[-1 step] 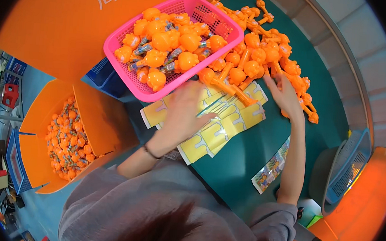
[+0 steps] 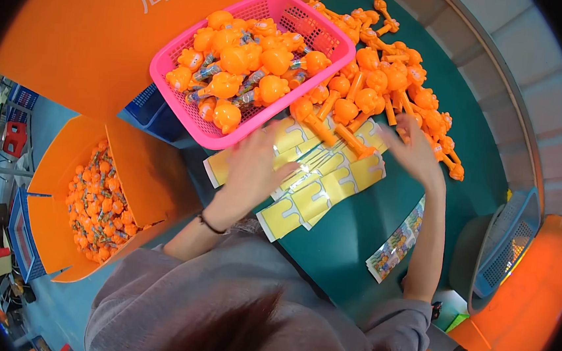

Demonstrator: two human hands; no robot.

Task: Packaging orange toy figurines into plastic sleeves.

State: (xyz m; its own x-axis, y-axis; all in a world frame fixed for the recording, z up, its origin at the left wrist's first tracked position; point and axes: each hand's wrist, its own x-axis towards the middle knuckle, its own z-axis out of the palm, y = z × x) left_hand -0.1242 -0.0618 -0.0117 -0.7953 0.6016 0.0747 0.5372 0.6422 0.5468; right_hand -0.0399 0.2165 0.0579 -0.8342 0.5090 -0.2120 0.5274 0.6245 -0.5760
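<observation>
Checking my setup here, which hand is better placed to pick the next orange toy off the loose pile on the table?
Probably the right hand: it hovers at the edge of the loose pile of orange toys. The left hand lies flat on the yellow bags, farther from the pile.

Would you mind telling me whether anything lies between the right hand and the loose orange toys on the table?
Nothing visible does. The right hand is already at the edge of the toy pile, over the yellow packets; whether it grips one is blurred.
</observation>
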